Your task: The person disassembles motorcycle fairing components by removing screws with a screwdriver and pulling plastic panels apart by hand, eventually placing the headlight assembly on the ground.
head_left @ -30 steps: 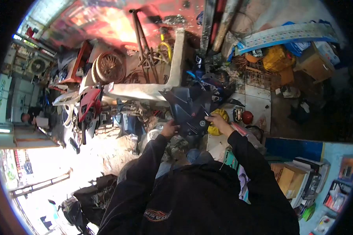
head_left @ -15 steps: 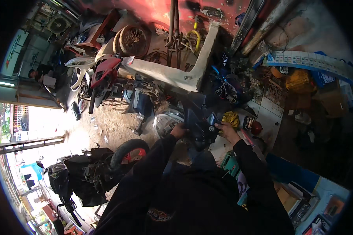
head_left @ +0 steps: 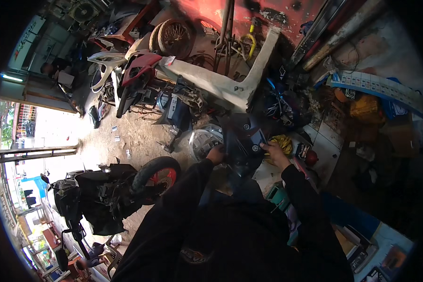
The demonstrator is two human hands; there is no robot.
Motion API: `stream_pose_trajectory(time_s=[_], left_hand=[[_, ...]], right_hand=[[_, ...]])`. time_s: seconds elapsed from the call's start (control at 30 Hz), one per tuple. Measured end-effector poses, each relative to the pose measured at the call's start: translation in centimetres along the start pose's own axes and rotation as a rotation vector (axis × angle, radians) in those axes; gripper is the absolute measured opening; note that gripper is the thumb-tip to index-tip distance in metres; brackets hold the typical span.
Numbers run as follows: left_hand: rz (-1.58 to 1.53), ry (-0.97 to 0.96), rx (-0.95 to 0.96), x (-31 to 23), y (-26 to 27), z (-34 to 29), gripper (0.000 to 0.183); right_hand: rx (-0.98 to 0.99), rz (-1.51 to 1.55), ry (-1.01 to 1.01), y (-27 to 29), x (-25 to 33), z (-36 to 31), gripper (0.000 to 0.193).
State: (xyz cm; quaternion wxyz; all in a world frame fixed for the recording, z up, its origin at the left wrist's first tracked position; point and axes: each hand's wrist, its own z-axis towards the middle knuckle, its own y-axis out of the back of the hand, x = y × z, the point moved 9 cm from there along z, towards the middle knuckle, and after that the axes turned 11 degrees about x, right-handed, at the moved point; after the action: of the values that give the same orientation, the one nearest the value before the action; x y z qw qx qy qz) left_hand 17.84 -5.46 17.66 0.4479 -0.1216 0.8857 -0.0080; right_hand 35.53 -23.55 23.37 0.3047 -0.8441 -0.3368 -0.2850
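Note:
Between my two hands is a dark motorcycle fairing panel (head_left: 242, 148) with round emblems on its face. My left hand (head_left: 215, 154) is closed on its left edge, its fingers partly hidden. On the opposite edge, my right hand (head_left: 276, 154) grips the panel with the thumb lying on top, near an emblem. Just left of the panel, a clear plastic-wrapped part (head_left: 204, 142) lies on the floor. A yellow crumpled bag (head_left: 282, 142) shows behind my right hand.
A black motorcycle (head_left: 108, 195) stands at the left, its rear wheel (head_left: 156, 178) close to my left arm. Ahead are a partly stripped motorcycle (head_left: 174, 105) and a low concrete ledge (head_left: 216, 86). A green case (head_left: 278, 197) sits by my right forearm. Far left, a person (head_left: 58, 70) is seated.
The view has swung slightly left, so the surroundings sit farther right. The panel has tilted a little, showing more of its emblem face. Both hands keep their hold.

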Motion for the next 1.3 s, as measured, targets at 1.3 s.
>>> stream_pose_trajectory(time_s=[1.3], left_hand=[[0.094, -0.337, -0.007, -12.1, 12.8, -4.1, 0.053]], right_hand=[[-0.169, 0.420, 0.233, -15.2, 4.5, 0.7, 0.025]])
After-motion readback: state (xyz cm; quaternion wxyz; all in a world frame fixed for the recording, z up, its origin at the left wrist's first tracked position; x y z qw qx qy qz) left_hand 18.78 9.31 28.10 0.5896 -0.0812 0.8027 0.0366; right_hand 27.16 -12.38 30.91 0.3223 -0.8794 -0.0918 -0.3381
